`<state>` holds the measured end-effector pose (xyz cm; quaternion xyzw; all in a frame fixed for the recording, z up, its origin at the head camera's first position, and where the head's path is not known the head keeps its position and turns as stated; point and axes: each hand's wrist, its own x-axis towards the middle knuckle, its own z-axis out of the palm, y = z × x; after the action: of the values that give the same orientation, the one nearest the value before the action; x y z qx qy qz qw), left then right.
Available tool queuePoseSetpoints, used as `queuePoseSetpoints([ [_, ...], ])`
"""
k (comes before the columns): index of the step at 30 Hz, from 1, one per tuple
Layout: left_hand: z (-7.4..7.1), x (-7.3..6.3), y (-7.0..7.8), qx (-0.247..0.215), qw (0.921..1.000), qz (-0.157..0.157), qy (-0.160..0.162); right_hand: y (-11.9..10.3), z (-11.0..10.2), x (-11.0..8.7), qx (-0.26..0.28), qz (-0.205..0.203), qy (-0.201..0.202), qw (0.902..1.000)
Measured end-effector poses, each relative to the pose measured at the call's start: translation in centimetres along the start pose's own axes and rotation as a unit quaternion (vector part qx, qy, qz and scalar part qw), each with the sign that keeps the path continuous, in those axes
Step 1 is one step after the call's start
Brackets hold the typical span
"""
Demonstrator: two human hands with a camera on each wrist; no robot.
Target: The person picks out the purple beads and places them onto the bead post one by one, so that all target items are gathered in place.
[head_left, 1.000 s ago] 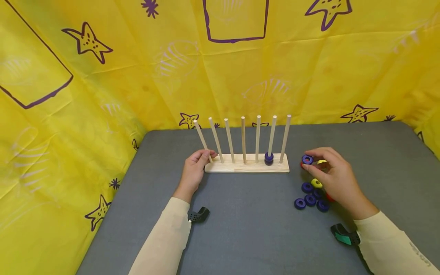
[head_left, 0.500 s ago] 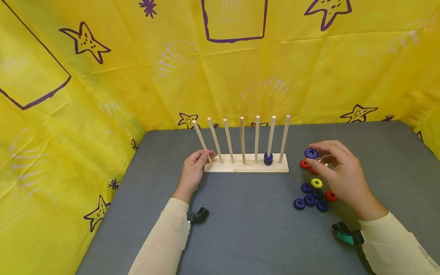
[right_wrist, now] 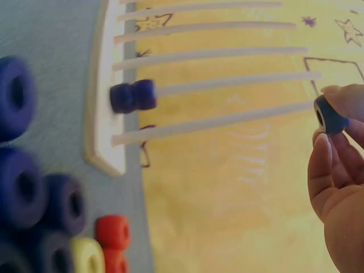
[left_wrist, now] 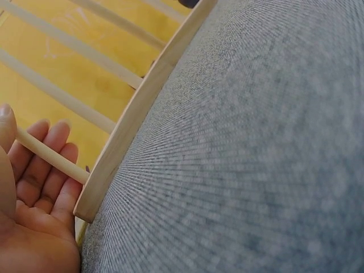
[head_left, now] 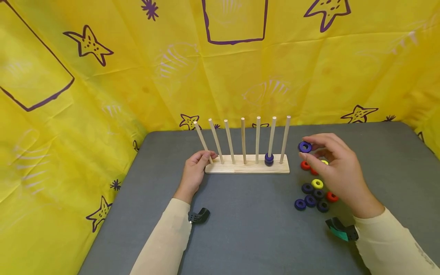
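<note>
A wooden peg rack (head_left: 247, 168) with a row of upright pegs stands on the table. My left hand (head_left: 195, 170) is at its left end, thumb and fingers around the leftmost peg (left_wrist: 54, 156). Two dark blue rings (head_left: 269, 159) are stacked on the second peg from the right. My right hand (head_left: 338, 170) pinches another blue ring (head_left: 304, 147) between thumb and fingertips, raised to the right of the rack. In the right wrist view this held ring (right_wrist: 330, 116) appears near the tip of the rightmost peg (right_wrist: 216, 122).
Below the right hand lie loose rings: several blue ones (head_left: 310, 201), yellow ones (head_left: 317, 184) and red ones (head_left: 332, 196). A yellow patterned cloth (head_left: 220, 80) hangs behind the grey table (head_left: 247, 225).
My right hand has lifted the blue ring up from the pile and carried it slightly left, uncovering red rings on the table. The left hand and the rack stay in place.
</note>
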<state>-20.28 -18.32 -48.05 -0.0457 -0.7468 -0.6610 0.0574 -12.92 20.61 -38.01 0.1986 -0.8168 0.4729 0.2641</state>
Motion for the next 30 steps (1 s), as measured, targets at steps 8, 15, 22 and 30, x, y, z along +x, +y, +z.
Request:
queuePoseSetpoints([
  [8, 0.0, 0.0, -0.2, -0.005, 1.0000, -0.001, 0.000, -1.8, 0.8, 2.0, 0.027, 0.011, 0.020, 0.9994],
  [15, 0.1, 0.0, -0.2, -0.004, 1.0000, -0.001, 0.000, -2.4, 1.8, 3.4, 0.048, 0.016, 0.043, 0.9978],
  [22, 0.0, 0.1, -0.1, 0.000, 1.0000, 0.004, -0.004, -2.9, 2.8, 4.9, 0.085, -0.002, 0.061, 0.9945],
  [30, 0.0, 0.1, -0.2, 0.003, 1.0000, 0.006, 0.001, -3.6, 3.7, 6.3, 0.135, -0.011, 0.088, 0.9868],
])
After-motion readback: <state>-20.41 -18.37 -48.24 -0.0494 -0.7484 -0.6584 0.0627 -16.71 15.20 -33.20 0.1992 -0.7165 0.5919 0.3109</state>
